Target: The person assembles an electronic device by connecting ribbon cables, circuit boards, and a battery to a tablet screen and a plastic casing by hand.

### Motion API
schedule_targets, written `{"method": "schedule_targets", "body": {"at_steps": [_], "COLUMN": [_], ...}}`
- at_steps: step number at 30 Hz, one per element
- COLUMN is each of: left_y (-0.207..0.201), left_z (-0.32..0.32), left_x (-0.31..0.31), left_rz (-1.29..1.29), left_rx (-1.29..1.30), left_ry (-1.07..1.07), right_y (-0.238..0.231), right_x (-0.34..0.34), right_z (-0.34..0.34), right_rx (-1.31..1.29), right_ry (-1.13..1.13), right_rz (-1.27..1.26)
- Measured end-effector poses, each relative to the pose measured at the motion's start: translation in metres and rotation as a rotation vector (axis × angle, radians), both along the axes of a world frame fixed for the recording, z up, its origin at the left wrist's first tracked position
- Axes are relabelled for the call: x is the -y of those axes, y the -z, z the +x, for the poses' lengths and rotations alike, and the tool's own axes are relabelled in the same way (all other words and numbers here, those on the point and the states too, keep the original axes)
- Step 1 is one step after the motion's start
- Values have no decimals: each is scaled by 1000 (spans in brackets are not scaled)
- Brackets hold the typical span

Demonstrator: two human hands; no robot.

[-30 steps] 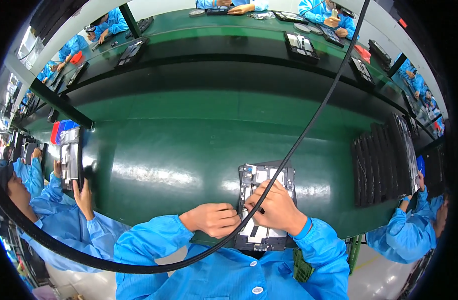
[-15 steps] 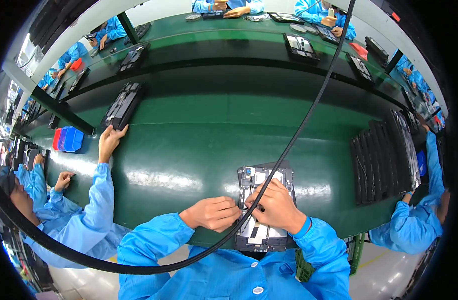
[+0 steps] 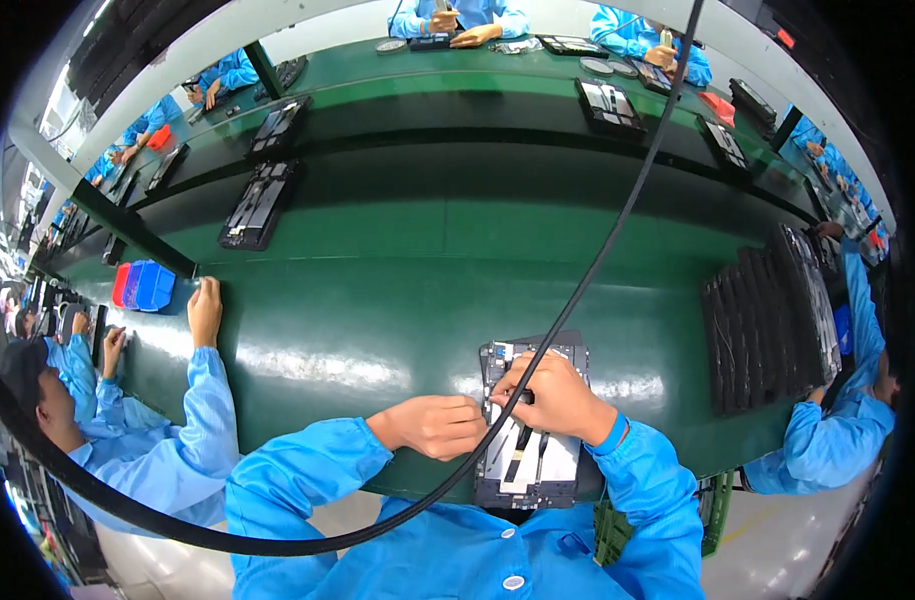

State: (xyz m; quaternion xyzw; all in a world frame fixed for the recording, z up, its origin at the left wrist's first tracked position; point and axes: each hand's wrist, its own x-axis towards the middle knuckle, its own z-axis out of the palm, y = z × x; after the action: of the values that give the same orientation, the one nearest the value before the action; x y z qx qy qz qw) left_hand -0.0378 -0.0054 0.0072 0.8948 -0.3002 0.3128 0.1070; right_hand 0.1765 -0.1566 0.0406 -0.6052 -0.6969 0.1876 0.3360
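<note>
An opened tablet-like device (image 3: 558, 462) lies in front of me, showing its circuit boards and silvery-white inner panels. A dark flat piece shows beneath its far edge. My right hand (image 3: 550, 395) is over the upper half of the device, fingers bent together in a pinch; a small dark bit shows at the fingertips, too small to name. Beside the device's left edge is my left hand (image 3: 440, 427), its fingers pressed together. What it pinches, if anything, is hidden. A black cable (image 3: 590, 278) hangs across the view, in front of the fingertips.
Several dark device housings (image 3: 758, 330) stand stacked at the right. Another opened device (image 3: 262, 205) lies at the far left, near blue and red bins (image 3: 148, 286). A co-worker's hand (image 3: 206, 312) is raised at the left. More devices rest on the strip (image 3: 610, 104) beyond.
The co-worker at the left has let go of the opened device and drawn the hand back. My right hand has shifted slightly over the device; my left hand stays nearly in place.
</note>
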Motion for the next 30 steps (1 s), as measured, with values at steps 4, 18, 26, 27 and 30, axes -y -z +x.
{"method": "schedule_targets", "body": {"at_steps": [4, 18, 26, 27, 30], "left_y": [6, 4, -6, -7, -7], "left_z": [-6, -5, 12, 13, 18], "left_x": [-2, -6, -16, -17, -20], "left_rz": [-3, 4, -51, -54, -49], "left_rx": [-16, -100, -84, -82, -111], "left_ry": [-31, -85, -94, -91, -66], "right_y": [0, 10, 6, 7, 8], "right_x": [-1, -4, -6, -6, -7], "right_z": [0, 1, 0, 0, 1], "right_rx": [-54, -147, -92, -95, -117], "right_ry": [-14, 59, 71, 73, 79], "right_rz": [12, -8, 6, 0, 13]}}
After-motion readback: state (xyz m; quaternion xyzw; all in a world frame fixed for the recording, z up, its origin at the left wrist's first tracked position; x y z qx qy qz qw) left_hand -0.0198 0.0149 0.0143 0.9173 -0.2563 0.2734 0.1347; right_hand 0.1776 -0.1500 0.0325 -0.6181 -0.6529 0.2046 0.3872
